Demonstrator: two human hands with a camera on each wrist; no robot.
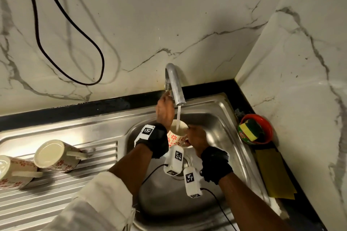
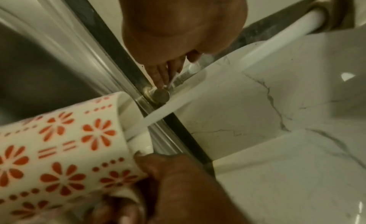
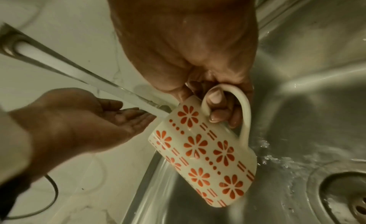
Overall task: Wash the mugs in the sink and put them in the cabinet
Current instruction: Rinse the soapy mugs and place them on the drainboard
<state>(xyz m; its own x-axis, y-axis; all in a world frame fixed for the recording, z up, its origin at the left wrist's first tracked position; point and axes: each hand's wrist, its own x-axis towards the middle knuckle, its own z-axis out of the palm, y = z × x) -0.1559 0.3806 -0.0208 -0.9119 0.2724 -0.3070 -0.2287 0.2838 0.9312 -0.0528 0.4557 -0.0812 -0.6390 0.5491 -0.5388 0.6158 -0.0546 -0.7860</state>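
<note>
We hold one mug (image 1: 177, 135) over the sink (image 1: 221, 118), tilted mouth-up beneath the tap (image 1: 175, 84), and the stream (image 1: 178, 116) falls straight into its opening. The right hand (image 1: 197, 138) carries it: in the right wrist view its fingers (image 3: 215, 100) pass through the handle (image 3: 244, 111), so this grip is closed on the mug. The left hand (image 1: 164, 110) reaches past the rim to the tap's base; in the left wrist view its straight fingertips (image 2: 161, 80) touch the round knob (image 2: 161, 95), a relaxed, unclosed grip holding nothing.

We judge the task to be in its washing phase, with this mug being rinsed or filled. Water runs over the sink floor towards the drain (image 3: 354, 200).

To the left, two mugs (image 1: 56, 155) (image 1: 13, 170) of the same red flower pattern lie on their sides on the ribbed drainboard (image 1: 75, 189). Whether they are already washed or await their turn, we cannot tell.

No cabinet shows in any view, so we take the putting-away of all three mugs as still to be done.

At the right of the sink, on the dark bench (image 1: 242, 88), stands a red bowl (image 1: 267, 124) holding a yellow-green sponge (image 1: 249, 131), with a yellow cloth (image 1: 274, 174) lying just in front of it.
</note>
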